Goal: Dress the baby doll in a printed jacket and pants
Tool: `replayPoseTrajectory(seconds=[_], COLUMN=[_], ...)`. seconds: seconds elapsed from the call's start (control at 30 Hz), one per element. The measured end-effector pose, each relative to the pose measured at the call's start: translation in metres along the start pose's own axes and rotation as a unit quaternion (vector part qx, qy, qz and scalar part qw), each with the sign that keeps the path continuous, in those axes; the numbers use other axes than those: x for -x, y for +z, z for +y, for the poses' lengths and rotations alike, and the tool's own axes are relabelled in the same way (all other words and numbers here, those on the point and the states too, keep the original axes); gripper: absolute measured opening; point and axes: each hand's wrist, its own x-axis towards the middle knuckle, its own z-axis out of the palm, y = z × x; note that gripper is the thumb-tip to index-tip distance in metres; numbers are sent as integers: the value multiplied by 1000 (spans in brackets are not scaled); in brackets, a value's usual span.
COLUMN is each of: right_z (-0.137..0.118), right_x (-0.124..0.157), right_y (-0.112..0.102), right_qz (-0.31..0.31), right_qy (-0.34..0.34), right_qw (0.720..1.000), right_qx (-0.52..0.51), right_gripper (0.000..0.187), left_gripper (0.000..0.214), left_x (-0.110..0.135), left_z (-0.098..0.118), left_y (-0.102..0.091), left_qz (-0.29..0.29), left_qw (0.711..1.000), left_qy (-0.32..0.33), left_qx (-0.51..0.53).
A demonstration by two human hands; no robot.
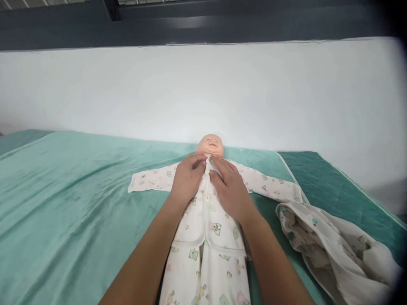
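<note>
Left hand [188, 178]: curled at the jacket [219, 228] collar; I cannot tell whether it pinches cloth.
Right hand [231, 186]: fingers extended to the collar, thumb apart.
Doll [210, 146]: face-up, centre, head far.
Sleeves [151, 178]: spread left and right.
Bundled cloth [337, 250]: near right, on green sheet [76, 199].

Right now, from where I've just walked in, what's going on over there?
A person is handling the white patterned top on a doll that lies face up on a green cloth. The left hand and the right hand meet at its collar, though whether the fingertips pinch anything is hard to tell. The sleeves are spread out to both sides, and patterned trousers show below. A crumpled patterned cloth lies to the person's right.
</note>
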Motion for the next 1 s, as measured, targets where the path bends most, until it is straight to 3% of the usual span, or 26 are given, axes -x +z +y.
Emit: replayPoseTrajectory(seconds=[0.43,0.63,0.77,0.9,1.0], right_z=[-1,1,-1,-5,-5], right_x=[-1,-1,1,5,13], right_y=[1,3,2,-1,-1], right_qz=[29,32,77,98,105], right_qy=[19,18,55,132,123], right_qw=[999,999,989,955,947], right_qx=[-33,-39,-117,-246,-279], right_gripper=[44,44,34,17,12], left_gripper=[35,37,29,20,22], left_x=[-1,0,2,13,25], left_z=[2,2,4,3,0], left_y=[1,2,1,-6,-14], left_qz=[-39,-51,-28,-29,-46], left_qw=[996,993,998,999,998], left_qy=[62,59,35,15,24], left_qx=[-56,-84,-36,15,19])
